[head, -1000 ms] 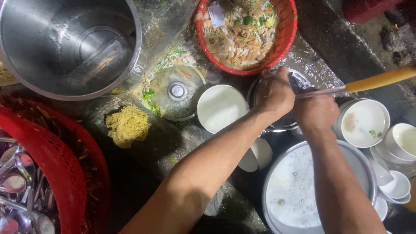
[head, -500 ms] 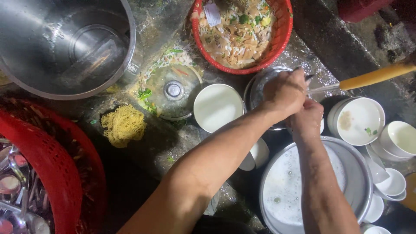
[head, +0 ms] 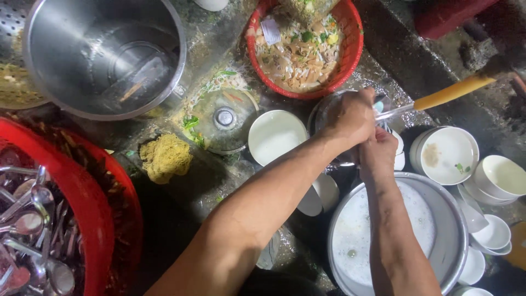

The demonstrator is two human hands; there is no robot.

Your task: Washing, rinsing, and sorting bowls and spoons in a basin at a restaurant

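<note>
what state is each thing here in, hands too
left hand: closed on the rim of a glass lid
right hand: closed, pressed to the same lid
yellow-handled tool: lying tilted behind the hands
steel basin: holds foamy water
red basket: full of food scraps
big steel pot: upright, near empty
lid with knob: lying flat, dirty
white bowl: upright, empty
scrub pad: lying loose

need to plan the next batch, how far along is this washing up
Done, it seems: spoons sit in the red basket and scraps fill the red bowl. In hand: the left hand and right hand work a yellow-handled utensil above the soapy basin. Left: the soiled white bowl, stacked bowls, the glass lid and the big steel pot.
</note>
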